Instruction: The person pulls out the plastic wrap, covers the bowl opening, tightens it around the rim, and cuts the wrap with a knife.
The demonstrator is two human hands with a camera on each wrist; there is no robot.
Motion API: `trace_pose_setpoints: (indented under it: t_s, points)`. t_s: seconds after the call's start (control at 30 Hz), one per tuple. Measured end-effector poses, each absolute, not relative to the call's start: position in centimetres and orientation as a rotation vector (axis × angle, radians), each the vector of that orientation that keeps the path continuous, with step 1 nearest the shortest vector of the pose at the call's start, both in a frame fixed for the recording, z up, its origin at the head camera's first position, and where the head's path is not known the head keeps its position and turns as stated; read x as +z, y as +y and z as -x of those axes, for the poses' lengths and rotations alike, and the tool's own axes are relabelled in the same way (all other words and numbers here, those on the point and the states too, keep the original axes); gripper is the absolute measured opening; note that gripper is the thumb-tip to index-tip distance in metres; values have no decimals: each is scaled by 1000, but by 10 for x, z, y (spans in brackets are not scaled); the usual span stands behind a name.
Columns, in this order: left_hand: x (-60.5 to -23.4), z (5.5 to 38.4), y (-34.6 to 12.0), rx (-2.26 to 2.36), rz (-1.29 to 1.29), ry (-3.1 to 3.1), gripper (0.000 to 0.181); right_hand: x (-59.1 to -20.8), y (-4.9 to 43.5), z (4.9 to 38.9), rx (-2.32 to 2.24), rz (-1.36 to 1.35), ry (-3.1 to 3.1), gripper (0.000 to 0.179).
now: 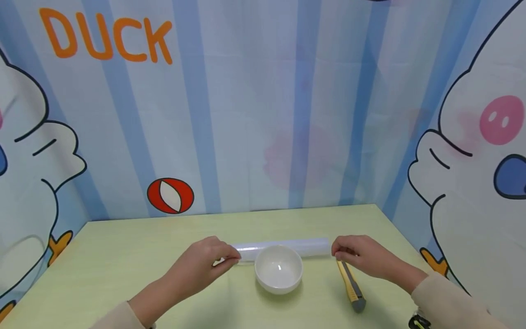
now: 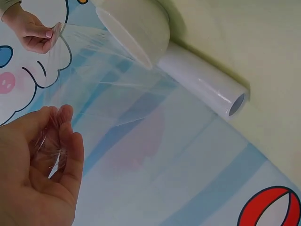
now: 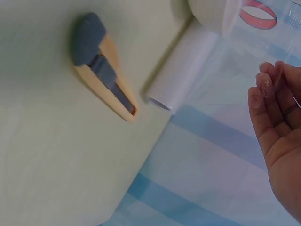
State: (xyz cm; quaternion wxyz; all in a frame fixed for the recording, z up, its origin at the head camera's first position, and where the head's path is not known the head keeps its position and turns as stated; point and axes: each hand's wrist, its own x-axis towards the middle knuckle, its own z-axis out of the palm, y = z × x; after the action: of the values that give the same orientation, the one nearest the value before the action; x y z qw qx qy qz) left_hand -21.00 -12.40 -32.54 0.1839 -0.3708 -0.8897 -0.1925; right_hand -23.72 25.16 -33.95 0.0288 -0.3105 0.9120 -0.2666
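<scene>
Clear cling film (image 2: pixel 101 82) stretches between my two hands, and each pinches a corner of it. My left hand (image 1: pixel 201 265) is left of a white bowl (image 1: pixel 278 270), thumb against the fingertips, with film bunched in its grip. On the bowl's other side, my right hand (image 1: pixel 367 256) pinches the opposite corner. Behind the bowl lies the cling film roll (image 1: pixel 312 247), its hollow core showing in the left wrist view. The film reaches towards the roll, but whether it joins it I cannot tell. The bowl stands upright on the table.
A yellow and grey utility knife (image 1: pixel 352 289) lies on the table right of the bowl, close below my right hand. The pale yellow table (image 1: pixel 135 256) ends at a printed curtain (image 1: pixel 246 114) at the back, with curtain on both sides too.
</scene>
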Motion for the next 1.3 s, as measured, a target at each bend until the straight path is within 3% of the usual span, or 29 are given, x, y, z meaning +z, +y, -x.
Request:
trace_pose_setpoints:
  t_s: [0.57, 0.87, 1.07, 1.3]
  points:
    - [-385, 204, -128, -895, 1082, -2972, 7, -397, 247, 228, -786, 1068, 2714, 10]
    - [-407, 214, -126, -1125, 836, -3084, 19, -413, 244, 231, -780, 1082, 2752, 5]
    - [-417, 221, -125, -1108, 828, -3045, 41, -417, 240, 235, -795, 973, 2735, 2]
    - [-425, 228, -118, -899, 886, -3019, 54, -425, 232, 236, -874, 828, 2792, 17]
